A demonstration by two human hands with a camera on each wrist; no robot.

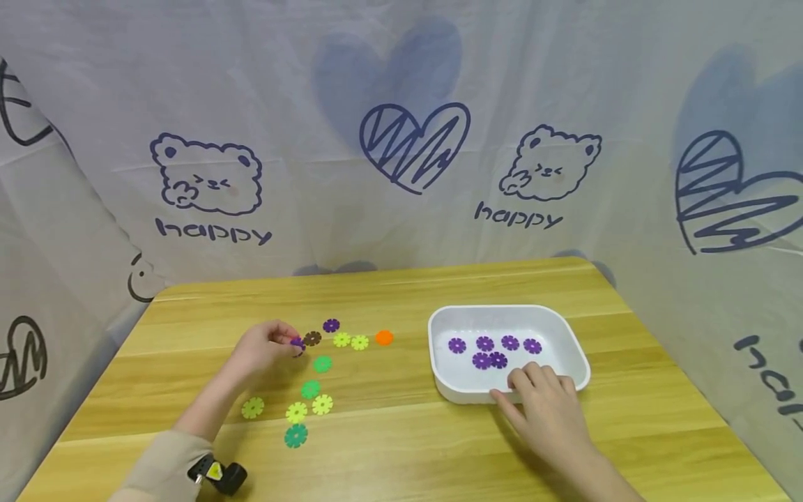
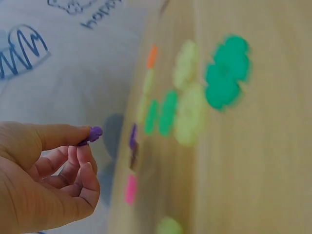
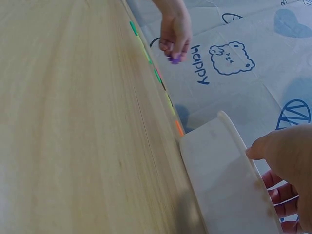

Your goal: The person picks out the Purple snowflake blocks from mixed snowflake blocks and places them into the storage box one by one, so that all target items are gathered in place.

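In the head view my left hand [image 1: 266, 345] is over the left part of the table. Its thumb and fingers pinch a purple notched disc [image 2: 91, 135], raised off the wood in the left wrist view. Closest to it lie a brown disc [image 1: 312, 339] and another purple disc [image 1: 331, 325]. At the near rim of a white plastic tub [image 1: 461, 398] is my right hand [image 1: 548, 411]. The thumb touches the rim from outside, and the other fingers reach over to the inside. Several purple discs [image 1: 485, 344] lie flat on the tub's floor.
Yellow-green discs [image 1: 297, 413], green discs [image 1: 310, 389] and an orange disc [image 1: 384, 337] are spread on the wooden table [image 1: 401, 453]. A pink disc [image 2: 130, 189] shows in the left wrist view. A printed cloth [image 1: 301, 209] hangs behind the table.
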